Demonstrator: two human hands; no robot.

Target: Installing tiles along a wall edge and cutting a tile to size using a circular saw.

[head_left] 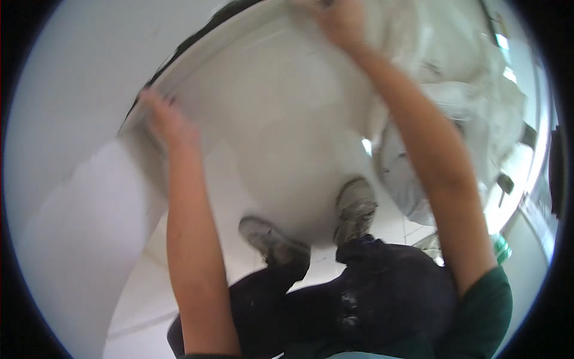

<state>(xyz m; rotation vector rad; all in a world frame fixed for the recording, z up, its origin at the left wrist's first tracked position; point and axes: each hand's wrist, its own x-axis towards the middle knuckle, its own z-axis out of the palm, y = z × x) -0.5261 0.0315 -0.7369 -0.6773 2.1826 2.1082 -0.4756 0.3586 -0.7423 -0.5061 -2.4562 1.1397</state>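
Observation:
A broad cream sheet-like piece (281, 107) spreads out in front of me, with a raised border and a dark strip (197, 40) along its far left edge. I cannot make out its material. My left hand (172, 124) is at the left end of that border, its fingertips near the dark strip. Motion blurs its fingers, so their grip is unclear. At the top of the view, my right hand (344, 25) reaches to the far part of the piece. Its fingers are curled closed near a small dark spot; what they hold is blurred and partly cut off.
Crumpled clear plastic (409, 179) and pale bulky material (454, 54) lie to the right. A green object (501, 248) sits beyond my right elbow. A large white surface (72, 149) rises along the left. My shoes (356, 203) stand on a pale tiled floor (218, 191).

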